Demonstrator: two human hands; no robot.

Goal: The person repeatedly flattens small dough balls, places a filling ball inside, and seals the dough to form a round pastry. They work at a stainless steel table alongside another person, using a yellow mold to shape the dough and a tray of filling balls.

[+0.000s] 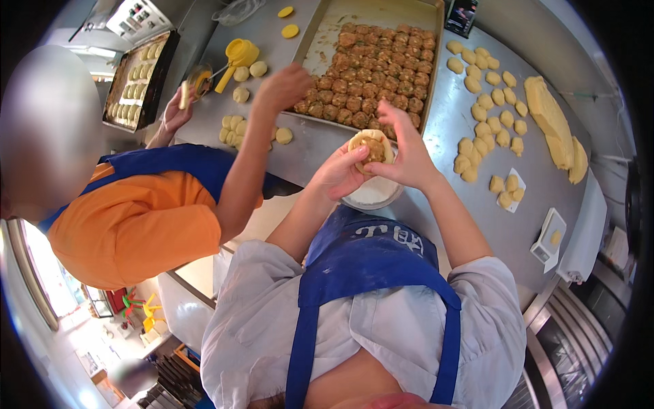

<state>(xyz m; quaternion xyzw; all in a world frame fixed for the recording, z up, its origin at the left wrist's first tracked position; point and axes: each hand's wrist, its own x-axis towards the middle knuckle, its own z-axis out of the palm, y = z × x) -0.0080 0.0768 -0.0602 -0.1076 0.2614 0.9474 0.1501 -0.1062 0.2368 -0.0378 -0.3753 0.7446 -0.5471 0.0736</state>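
Observation:
My left hand (337,171) holds a round dough wrapper (387,148) from below, its thumb over the near rim. A ball of minced filling (370,150) sits in the middle of the wrapper, with the dough rim standing around it. My right hand (409,153) is at the right side, thumb touching the lower front of the filling and dough. Its other visible fingers are spread and raised away from the dough. Beneath both hands is a bowl of white powder (375,191), partly hidden. Just beyond lies a metal tray (319,48) with rows of filling balls (375,76).
Dough pieces (483,115) and a long dough slab (549,120) lie to the right, near a small scale (549,237). A phone (461,18) stands behind. At left, a co-worker's hand (286,87) reaches to the tray, near a yellow container (240,53) and a baking tray (140,79).

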